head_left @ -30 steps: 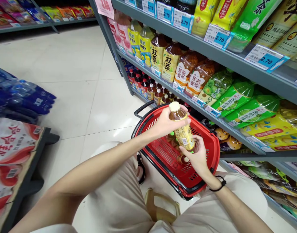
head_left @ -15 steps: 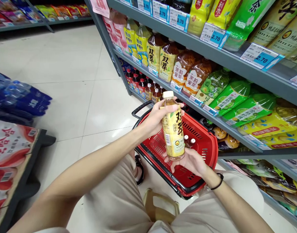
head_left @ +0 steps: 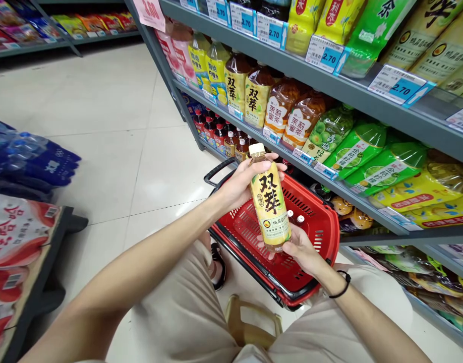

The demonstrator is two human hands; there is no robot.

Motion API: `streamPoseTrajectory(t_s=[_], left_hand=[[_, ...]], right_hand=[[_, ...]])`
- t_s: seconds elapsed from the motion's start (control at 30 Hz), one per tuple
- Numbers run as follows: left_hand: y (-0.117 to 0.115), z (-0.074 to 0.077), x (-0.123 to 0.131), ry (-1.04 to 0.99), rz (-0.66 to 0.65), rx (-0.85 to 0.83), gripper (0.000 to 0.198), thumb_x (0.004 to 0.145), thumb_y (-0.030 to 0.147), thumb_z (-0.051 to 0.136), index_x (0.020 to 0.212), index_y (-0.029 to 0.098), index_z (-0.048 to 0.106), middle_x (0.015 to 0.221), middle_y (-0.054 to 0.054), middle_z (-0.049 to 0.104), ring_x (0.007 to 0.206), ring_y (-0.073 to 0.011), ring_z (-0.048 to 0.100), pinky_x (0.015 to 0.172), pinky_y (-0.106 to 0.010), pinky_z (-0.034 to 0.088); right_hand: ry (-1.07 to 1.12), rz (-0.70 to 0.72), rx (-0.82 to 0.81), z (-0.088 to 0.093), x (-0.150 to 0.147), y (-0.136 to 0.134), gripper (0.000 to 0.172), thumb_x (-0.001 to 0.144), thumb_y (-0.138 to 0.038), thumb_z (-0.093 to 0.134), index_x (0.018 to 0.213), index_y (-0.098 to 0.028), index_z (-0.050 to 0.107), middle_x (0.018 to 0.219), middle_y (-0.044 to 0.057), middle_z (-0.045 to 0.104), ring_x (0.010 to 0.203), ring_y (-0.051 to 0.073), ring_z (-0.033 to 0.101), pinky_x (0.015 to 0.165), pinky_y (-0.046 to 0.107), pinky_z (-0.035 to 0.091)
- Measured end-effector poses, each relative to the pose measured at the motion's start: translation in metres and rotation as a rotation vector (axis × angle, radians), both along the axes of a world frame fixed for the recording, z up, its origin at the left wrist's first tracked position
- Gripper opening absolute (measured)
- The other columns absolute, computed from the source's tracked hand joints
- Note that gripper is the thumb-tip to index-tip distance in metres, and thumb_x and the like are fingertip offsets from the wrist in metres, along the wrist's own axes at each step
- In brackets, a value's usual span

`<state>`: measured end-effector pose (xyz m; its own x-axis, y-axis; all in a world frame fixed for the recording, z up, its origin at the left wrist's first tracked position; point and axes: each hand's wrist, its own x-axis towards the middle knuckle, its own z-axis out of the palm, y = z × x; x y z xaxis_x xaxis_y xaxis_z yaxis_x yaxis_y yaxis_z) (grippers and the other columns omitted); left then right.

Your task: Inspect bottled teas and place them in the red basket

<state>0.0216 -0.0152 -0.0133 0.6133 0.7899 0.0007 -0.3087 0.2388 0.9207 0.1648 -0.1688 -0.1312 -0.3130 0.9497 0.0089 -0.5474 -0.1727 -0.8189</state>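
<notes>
A tea bottle with a white cap and a yellow label is held slightly tilted above the basket, its printed front facing me. Around its upper part, my left hand is closed, with fingers reaching behind the neck. Near the bottle's base, my right hand grips it between thumb and fingers; some of those fingers are hidden behind it. Below both hands stands a red shopping basket with a black rim and handle. Inside it, two white bottle caps show beside the tea bottle.
Bottled drinks fill the grey shelf on the right, with price tags along its edges. Blue-wrapped water packs and red-white cartons stand at left. Between my legs is a beige stool. Snack shelves line the back left.
The tea bottle has been turned about its long axis, so its large front lettering now faces me. My right hand's fingers have closed on the lower end.
</notes>
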Motion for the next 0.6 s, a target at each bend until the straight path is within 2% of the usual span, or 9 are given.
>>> streamPoseTrajectory(t_s=[0.1, 0.17, 0.3, 0.43, 0.5, 0.6], left_hand=[[0.000, 0.000, -0.002, 0.044, 0.000, 0.043, 0.058, 0.073, 0.043, 0.089, 0.119, 0.018, 0.064, 0.113, -0.012, 0.078, 0.100, -0.0249, 0.075, 0.093, -0.040, 0.061], [0.001, -0.001, -0.003, 0.108, 0.008, 0.097, 0.058, 0.073, 0.043, 0.091, 0.118, 0.018, 0.064, 0.111, -0.012, 0.077, 0.097, -0.0244, 0.075, 0.088, -0.038, 0.061], [0.004, -0.010, -0.001, 0.264, 0.073, 0.184, 0.054, 0.067, 0.035, 0.096, 0.108, 0.015, 0.068, 0.104, -0.011, 0.075, 0.089, -0.0210, 0.071, 0.082, -0.035, 0.058], [0.002, -0.016, 0.004, 0.294, 0.183, 0.086, 0.051, 0.063, 0.030, 0.099, 0.101, 0.012, 0.068, 0.103, -0.011, 0.074, 0.087, -0.0199, 0.070, 0.083, -0.035, 0.058], [-0.001, -0.014, 0.006, 0.238, 0.223, 0.011, 0.058, 0.060, 0.027, 0.100, 0.106, 0.013, 0.067, 0.104, -0.010, 0.074, 0.089, -0.0207, 0.071, 0.086, -0.037, 0.058], [-0.007, -0.006, 0.007, 0.137, 0.201, -0.083, 0.066, 0.056, 0.023, 0.100, 0.112, 0.015, 0.065, 0.101, -0.008, 0.075, 0.092, -0.0217, 0.072, 0.087, -0.037, 0.058]], right_hand=[[-0.111, -0.202, -0.008, -0.004, -0.004, 0.000, 0.056, 0.072, -0.050, 0.095, 0.102, -0.024, 0.055, 0.092, 0.003, 0.074, 0.068, 0.017, 0.068, 0.061, 0.030, 0.056], [-0.206, -0.357, -0.001, -0.009, -0.006, -0.001, 0.057, 0.071, -0.045, 0.096, 0.095, -0.026, 0.048, 0.092, 0.001, 0.073, 0.073, 0.017, 0.067, 0.066, 0.031, 0.056], [-0.496, -0.625, 0.022, -0.016, -0.009, -0.004, 0.063, 0.068, -0.042, 0.098, 0.101, -0.027, 0.046, 0.098, 0.001, 0.068, 0.089, 0.021, 0.068, 0.079, 0.036, 0.057], [-0.711, -0.858, 0.073, -0.014, -0.006, -0.004, 0.068, 0.066, -0.042, 0.098, 0.109, -0.026, 0.050, 0.110, 0.006, 0.063, 0.097, 0.024, 0.066, 0.084, 0.039, 0.058], [-0.748, -0.886, 0.103, -0.012, -0.004, -0.003, 0.068, 0.067, -0.042, 0.098, 0.113, -0.025, 0.051, 0.113, 0.008, 0.062, 0.103, 0.026, 0.065, 0.088, 0.041, 0.058], [-0.738, -0.793, 0.171, -0.010, -0.004, -0.003, 0.071, 0.070, -0.038, 0.097, 0.122, -0.025, 0.051, 0.120, 0.009, 0.061, 0.110, 0.026, 0.064, 0.097, 0.042, 0.056]])
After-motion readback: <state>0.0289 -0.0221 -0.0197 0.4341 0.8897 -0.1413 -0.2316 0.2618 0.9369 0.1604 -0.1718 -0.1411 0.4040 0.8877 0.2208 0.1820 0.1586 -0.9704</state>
